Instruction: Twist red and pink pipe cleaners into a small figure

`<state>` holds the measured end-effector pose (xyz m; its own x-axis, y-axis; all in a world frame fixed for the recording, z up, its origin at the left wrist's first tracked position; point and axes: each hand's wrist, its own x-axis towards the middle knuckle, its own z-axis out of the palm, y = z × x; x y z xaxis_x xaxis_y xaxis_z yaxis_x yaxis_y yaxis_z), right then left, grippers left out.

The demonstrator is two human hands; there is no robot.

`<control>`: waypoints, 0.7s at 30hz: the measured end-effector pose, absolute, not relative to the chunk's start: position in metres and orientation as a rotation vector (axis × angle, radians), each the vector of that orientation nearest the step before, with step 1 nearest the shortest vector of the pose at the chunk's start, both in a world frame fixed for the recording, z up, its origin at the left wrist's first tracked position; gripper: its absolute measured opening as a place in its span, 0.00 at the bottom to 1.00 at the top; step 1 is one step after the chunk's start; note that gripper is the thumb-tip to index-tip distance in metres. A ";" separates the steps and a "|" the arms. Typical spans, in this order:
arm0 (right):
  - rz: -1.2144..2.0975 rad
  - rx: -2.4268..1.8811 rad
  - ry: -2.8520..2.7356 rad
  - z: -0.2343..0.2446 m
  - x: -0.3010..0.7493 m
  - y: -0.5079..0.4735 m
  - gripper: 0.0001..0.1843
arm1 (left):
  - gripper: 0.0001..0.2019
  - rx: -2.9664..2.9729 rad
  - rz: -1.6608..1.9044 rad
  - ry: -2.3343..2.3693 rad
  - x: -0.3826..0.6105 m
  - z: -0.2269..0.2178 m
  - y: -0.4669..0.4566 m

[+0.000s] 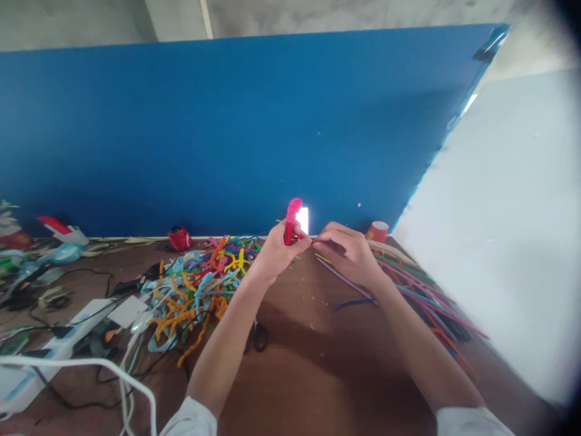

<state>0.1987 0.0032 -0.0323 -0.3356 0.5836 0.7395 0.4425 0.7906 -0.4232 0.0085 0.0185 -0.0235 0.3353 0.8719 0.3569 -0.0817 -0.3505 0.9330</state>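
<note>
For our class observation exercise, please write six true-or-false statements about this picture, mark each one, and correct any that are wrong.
1. The left hand holds a pink coil. True.
2. The right hand lies flat on the table. False: it is raised, its fingertips at a red strand.
3. The panel behind the table is blue. True.
4. The tangled pile lies to the right of both hands. False: it lies to their left.
5. A white power strip lies on the table's left side. True.
6. The long strands at the right are wound into a ball. False: they lie stretched out.
</note>
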 end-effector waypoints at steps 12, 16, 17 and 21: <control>1.611 -0.806 -1.043 -0.038 0.173 -0.001 0.11 | 0.04 2.436 1.344 1.132 0.011 -0.024 0.012; 1.555 -0.794 -1.015 -0.039 0.174 -0.002 0.12 | 0.04 2.405 1.459 1.078 0.016 -0.028 0.012; 1.479 -0.796 -1.066 -0.039 0.174 -0.001 0.12 | 0.04 2.312 1.476 1.020 0.017 -0.028 0.012; 0.894 -0.881 -1.391 -0.041 0.177 0.001 0.10 | 0.07 1.889 1.519 0.846 0.017 -0.027 0.018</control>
<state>0.1770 0.0015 -0.0411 -0.0111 0.9086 0.4174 -0.0016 0.4174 -0.9087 0.0166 0.0184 -0.0272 0.1565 0.7673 0.6219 0.1247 -0.6400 0.7582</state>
